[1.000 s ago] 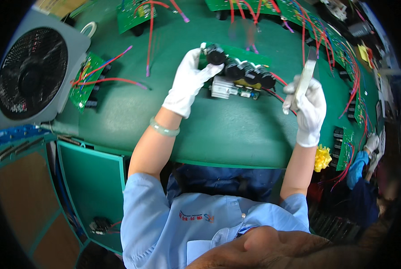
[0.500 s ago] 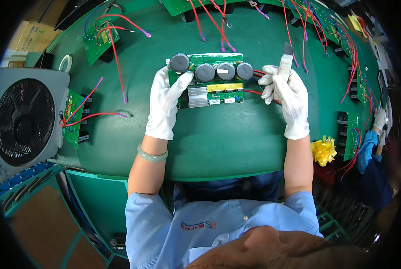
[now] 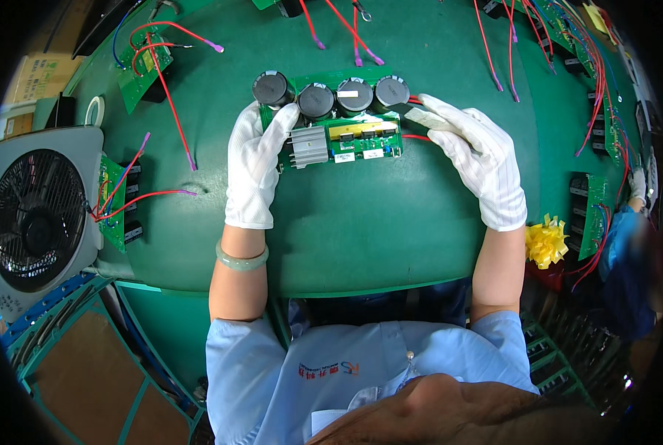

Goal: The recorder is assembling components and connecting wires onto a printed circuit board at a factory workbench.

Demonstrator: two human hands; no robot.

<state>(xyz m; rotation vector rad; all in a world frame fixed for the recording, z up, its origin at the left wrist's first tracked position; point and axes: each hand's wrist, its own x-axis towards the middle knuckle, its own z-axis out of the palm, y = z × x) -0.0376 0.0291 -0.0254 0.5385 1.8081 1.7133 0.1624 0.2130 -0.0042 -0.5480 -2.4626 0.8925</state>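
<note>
My left hand (image 3: pixel 253 174), in a white glove, grips the left end of a green circuit board (image 3: pixel 342 146), its thumb beside the heat sink. Several round black capacitors (image 3: pixel 316 101) stand in a row along the board, with a silver finned heat sink (image 3: pixel 307 146) below them. My right hand (image 3: pixel 483 159), also gloved, pinches a flat blade-like tool (image 3: pixel 425 119) with a pale wrapped handle. The dark tip reaches the rightmost capacitor; whether it touches I cannot tell. Red wires (image 3: pixel 416 137) run from the board's right side toward my right hand.
A grey box fan (image 3: pixel 40 215) stands at the left. More circuit boards (image 3: pixel 114 200) with red wires lie along the edges of the green table (image 3: pixel 346 245). A yellow bow-like bundle (image 3: pixel 546 242) sits at the right, and another person's gloved hand (image 3: pixel 637 184) shows at the far right.
My right hand has turned the tool from pointing up to pointing left, bringing its tip to the board's right end. The left hand still holds the board, which appears slightly farther left.
</note>
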